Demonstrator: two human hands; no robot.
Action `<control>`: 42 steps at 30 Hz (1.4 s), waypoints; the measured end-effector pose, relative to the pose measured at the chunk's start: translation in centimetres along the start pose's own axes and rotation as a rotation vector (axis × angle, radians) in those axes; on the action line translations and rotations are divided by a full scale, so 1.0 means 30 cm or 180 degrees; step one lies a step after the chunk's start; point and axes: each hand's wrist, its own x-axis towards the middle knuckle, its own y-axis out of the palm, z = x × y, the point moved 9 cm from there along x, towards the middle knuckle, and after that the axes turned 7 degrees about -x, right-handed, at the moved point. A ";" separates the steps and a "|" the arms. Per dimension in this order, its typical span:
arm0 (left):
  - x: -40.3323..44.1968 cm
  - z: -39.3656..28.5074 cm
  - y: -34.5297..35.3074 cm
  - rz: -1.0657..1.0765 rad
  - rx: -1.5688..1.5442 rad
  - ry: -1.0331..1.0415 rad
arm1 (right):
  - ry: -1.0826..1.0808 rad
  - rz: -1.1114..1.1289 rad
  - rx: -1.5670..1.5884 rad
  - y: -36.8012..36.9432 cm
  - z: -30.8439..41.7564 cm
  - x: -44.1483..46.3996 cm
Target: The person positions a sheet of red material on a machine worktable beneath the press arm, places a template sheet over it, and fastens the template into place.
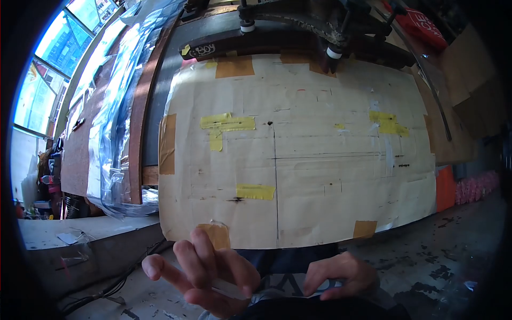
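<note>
My left hand (209, 274) is raised just below the board's near edge at the lower left. Its fingers are bent but spread apart, and a pale patch shows between them that I cannot make out clearly. My right hand (341, 274) hangs in front of my body, fingers bent downward, with a gap to the thumb; no held item shows. Ahead of both hands lies a large cream board (320, 213), marked with pen lines and patched with yellow tape (256, 191) and brown tape (365, 229). Neither hand clearly touches the board.
A dark metal machine frame (298, 26) crosses the board's far edge. Plastic-wrapped sheets (114, 133) lie at left, near windows. At right are cardboard (474, 90), a red bag (418, 26), an orange piece (446, 188) and a pink bundle (476, 188). Cables (114, 285) run at lower left.
</note>
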 end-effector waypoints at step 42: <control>-0.063 0.018 -0.086 -0.0242 -0.0486 0.0071 | -0.2909 -0.0593 0.3163 -0.047 0.294 0.156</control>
